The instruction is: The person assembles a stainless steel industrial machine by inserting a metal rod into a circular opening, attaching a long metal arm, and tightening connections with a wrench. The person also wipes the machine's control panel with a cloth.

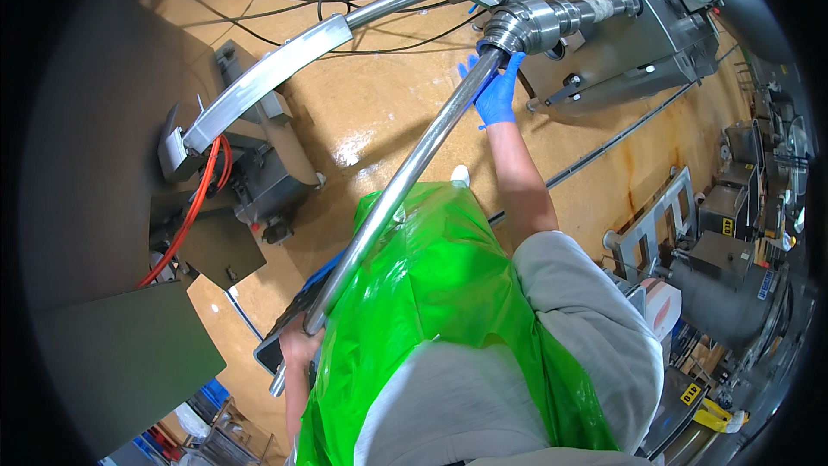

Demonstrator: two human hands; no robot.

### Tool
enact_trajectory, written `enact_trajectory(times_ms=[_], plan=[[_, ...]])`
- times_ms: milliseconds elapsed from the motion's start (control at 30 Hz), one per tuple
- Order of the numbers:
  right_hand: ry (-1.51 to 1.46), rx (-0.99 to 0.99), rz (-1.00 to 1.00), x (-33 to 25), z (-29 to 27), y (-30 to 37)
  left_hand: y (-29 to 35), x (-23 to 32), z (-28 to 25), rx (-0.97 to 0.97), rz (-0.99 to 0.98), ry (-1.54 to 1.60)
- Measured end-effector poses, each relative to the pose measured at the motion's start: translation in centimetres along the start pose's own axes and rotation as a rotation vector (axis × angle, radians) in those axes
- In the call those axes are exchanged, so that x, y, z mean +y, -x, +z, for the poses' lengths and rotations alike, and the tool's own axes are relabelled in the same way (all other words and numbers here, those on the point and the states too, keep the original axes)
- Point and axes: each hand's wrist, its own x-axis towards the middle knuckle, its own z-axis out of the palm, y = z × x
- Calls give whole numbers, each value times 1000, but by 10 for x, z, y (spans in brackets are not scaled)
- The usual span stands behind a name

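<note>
The steel pipe [410, 177] is stretching between my hands: my left grip [299, 346] is grasping its lower end, my blue-gloved right grip [497, 103] is cradling it, fingers spread, just below the metal fitting [528, 24].

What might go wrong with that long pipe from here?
The pipe might slip or swing: it slants past the green apron, from the left hand up to the right hand.
The right hand's fingers could get pinched, being close to the metal joint.
The floor looks shiny; if wet, it may be slippery.
</note>
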Motion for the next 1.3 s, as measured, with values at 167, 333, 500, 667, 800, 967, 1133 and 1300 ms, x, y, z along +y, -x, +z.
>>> enact_trajectory(times_ms=[167,333,500,667,800,967,1133,1300], plan=[[275,-92,-268,-8,-6,-18,-2,0,0,-1,1,19],[227,-163,-159,-9,9,-3,-9,-8,14,-8,67,48],[-104,-227,49,-1,10,12,-10,-15,36,-2,94,165],[44,22,-62,-3,-6,-7,-4,4,31,-16,61,115],[143,87,-168,1,9,0,6,20,28,-10,32,183],[311,-143,-152,-9,3,-3,3,11,41,-54,58,182],[18,-282,-62,-6,5,11,12,9,54,-54,65,178],[-2,-113,-44,-3,-8,5,19,9,51,-24,83,228]])
